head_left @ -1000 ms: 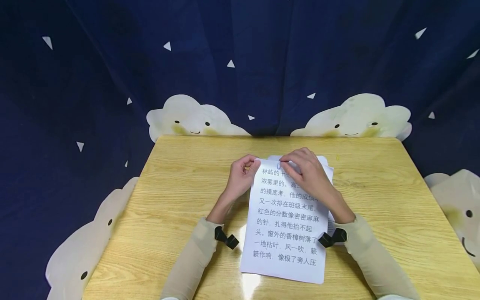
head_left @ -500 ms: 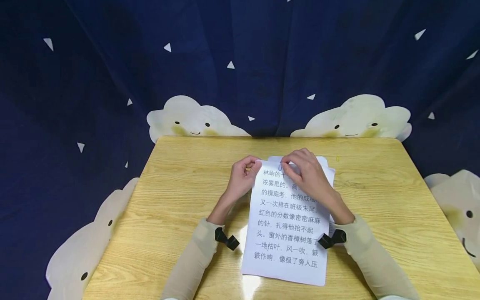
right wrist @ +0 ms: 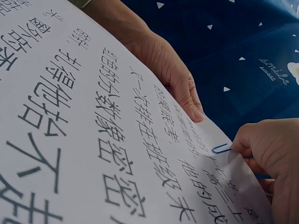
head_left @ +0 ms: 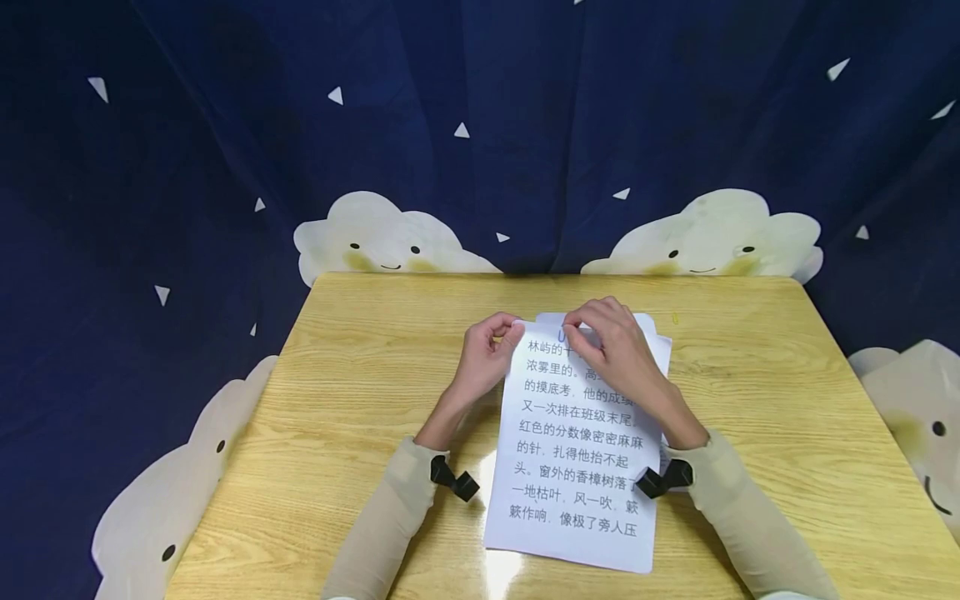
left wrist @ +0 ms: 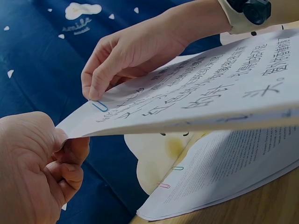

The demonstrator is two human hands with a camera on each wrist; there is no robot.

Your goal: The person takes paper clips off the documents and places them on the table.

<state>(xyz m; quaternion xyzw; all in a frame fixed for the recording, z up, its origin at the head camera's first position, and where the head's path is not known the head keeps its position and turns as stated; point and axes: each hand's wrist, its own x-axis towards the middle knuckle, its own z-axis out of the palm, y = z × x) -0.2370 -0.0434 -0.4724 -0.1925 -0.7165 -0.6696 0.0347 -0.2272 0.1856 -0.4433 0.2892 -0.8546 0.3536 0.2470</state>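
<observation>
Blue paperclip (right wrist: 221, 149) at the top of the sheet (head_left: 573, 458)!
Right hand (head_left: 615, 348) pinches it, left hand (head_left: 486, 352) the sheet's top-left corner; a skewed push could crease the sheet.

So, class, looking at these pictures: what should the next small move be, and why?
Probably the right hand should ease the blue paper clip further onto the printed sheet: its loop lies over the front near the top edge, and that hand pinches its outer end. The left hand pinches the corner, which should help keep the edge steady.

Gap under sheet (head_left: 570, 458) — papers (left wrist: 229, 172) below
</observation>
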